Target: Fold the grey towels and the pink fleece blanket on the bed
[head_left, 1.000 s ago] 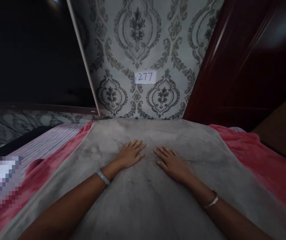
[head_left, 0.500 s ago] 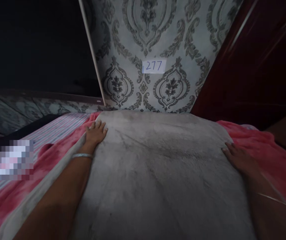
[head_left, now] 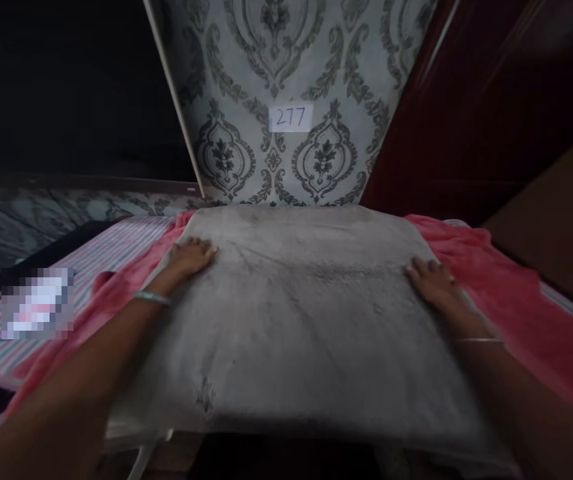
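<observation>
A grey plush blanket (head_left: 296,320) lies spread in front of me, with a few creases across its upper half. Flat on its upper left part rests my left hand (head_left: 191,257), open with the fingers apart and a band on the wrist. My right hand (head_left: 433,280) lies open on the blanket's right side, near its edge, a thin bracelet on that wrist. Pink-red plush fabric (head_left: 486,267) shows along both sides of the grey surface.
Striped cloth (head_left: 111,253) and a blurred-out object (head_left: 39,303) lie on the left. Behind stand a large dark screen (head_left: 66,93), patterned wallpaper (head_left: 236,120) with a paper marked 277 (head_left: 291,117), and a dark red glossy panel (head_left: 456,127). A pale leg-like bar (head_left: 141,460) shows below.
My view has shifted, so the blanket's near edge and the dark space below it now show. Both hands remain flat on the blanket; the right appears further left and higher in view.
</observation>
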The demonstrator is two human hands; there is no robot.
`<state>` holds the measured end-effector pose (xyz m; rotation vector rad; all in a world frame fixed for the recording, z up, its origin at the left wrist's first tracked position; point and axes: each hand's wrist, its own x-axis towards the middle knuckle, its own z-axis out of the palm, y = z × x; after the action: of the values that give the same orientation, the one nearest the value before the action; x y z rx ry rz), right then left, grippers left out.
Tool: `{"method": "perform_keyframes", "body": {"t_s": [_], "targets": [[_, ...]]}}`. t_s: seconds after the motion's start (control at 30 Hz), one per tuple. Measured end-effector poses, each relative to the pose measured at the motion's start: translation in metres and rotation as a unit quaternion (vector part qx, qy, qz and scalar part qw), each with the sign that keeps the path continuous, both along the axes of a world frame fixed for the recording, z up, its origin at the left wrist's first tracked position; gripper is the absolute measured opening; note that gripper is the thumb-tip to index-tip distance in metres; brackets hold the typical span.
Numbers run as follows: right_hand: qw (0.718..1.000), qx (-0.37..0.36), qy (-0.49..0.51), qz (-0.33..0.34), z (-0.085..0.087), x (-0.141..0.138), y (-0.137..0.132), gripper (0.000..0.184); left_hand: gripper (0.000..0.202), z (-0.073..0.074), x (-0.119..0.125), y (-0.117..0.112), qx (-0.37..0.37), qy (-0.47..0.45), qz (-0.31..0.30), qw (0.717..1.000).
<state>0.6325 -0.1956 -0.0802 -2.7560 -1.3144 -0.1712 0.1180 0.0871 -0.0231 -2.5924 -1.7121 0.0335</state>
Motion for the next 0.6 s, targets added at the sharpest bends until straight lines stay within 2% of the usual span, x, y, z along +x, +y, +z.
{"method": "perform_keyframes", "body": {"t_s": [0.07,0.13,0.2,0.27,0.33,0.43,0.5,0.6], "targets": [[0.999,0.001,0.018,0.04,0.0,-0.047,-0.003,0.061,0.063,-0.009,0.014,-0.038,-0.001,-0.021,-0.075,0.997],[0.99,-0.001,0.032,0.135,-0.002,-0.096,-0.003,0.059,0.062,-0.022,0.029,-0.078,-0.019,-0.032,-0.211,0.977],[0.978,-0.008,0.047,0.205,-0.005,-0.135,-0.002,0.059,0.062,-0.033,0.041,-0.11,-0.006,-0.045,-0.249,0.967],[0.971,-0.005,0.056,0.234,-0.005,-0.156,-0.003,0.061,0.063,-0.039,0.048,-0.128,0.009,-0.052,-0.239,0.97],[0.969,0.001,0.06,0.239,-0.004,-0.162,-0.004,0.063,0.063,-0.039,0.05,-0.134,0.017,-0.05,-0.218,0.974],[0.97,0.01,0.053,0.237,-0.004,-0.15,-0.008,0.063,0.064,-0.034,0.042,-0.13,0.036,-0.046,-0.184,0.981],[0.978,0.011,0.038,0.205,-0.007,-0.132,-0.018,0.063,0.064,-0.029,0.025,-0.124,0.05,-0.034,-0.14,0.988],[0.994,0.003,0.022,0.104,-0.017,-0.093,-0.047,0.065,0.067,-0.023,-0.018,-0.113,0.057,-0.014,-0.042,0.997]]}}
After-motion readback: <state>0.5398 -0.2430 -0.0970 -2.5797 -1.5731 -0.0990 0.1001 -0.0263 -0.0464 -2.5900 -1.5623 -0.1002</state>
